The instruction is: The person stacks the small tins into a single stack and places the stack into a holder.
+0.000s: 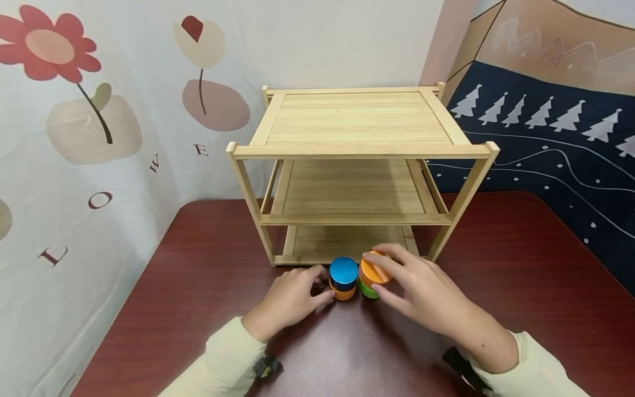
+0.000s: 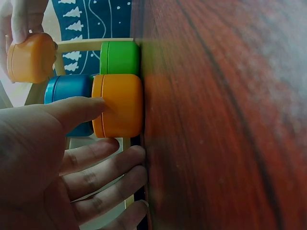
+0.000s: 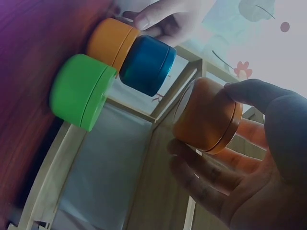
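Observation:
My right hand (image 1: 421, 284) grips an orange lidded jar (image 3: 204, 115) between thumb and fingers. In the right wrist view this jar is off the table, apart from the green lidded jar (image 3: 79, 91). The green jar stands on the table beside a stack of two. In that stack a blue jar (image 1: 344, 273) sits on a second orange jar (image 2: 122, 105). My left hand (image 1: 292, 298) is at the stack's left side, its thumb at the lower orange jar and its fingers spread, loosely bent. Whether the thumb touches the jar I cannot tell.
A three-tier wooden rack (image 1: 362, 151) stands on the dark red table (image 1: 218, 275), right behind the jars. Its lowest shelf (image 1: 347, 242) is close to them. Printed cloths with flowers (image 1: 49, 47) and white trees (image 1: 539, 113) hang behind and at the sides.

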Available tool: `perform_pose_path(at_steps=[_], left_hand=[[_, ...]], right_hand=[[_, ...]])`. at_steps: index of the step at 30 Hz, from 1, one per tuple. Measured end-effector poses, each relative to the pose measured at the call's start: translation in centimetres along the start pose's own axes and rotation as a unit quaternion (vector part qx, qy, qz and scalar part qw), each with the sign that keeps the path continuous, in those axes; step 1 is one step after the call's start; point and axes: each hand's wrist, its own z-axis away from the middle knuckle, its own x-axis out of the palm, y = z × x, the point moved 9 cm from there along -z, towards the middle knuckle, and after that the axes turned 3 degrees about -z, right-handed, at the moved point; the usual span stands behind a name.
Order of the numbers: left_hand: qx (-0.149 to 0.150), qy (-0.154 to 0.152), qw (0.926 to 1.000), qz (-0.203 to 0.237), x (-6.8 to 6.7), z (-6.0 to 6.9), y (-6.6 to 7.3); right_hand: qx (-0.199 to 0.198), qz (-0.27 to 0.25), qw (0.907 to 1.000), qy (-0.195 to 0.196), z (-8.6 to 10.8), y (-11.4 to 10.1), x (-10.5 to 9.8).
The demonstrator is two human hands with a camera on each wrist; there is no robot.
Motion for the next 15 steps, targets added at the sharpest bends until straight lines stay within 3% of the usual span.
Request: perform_pose_path(at_steps=[15], left_hand=[[0.000,-0.002,1.0000,0.000,0.05,0.03,0.03]], right_hand=[[-0.008,-0.016,0.9998,0.007,-0.56,-0.36,0.66]])
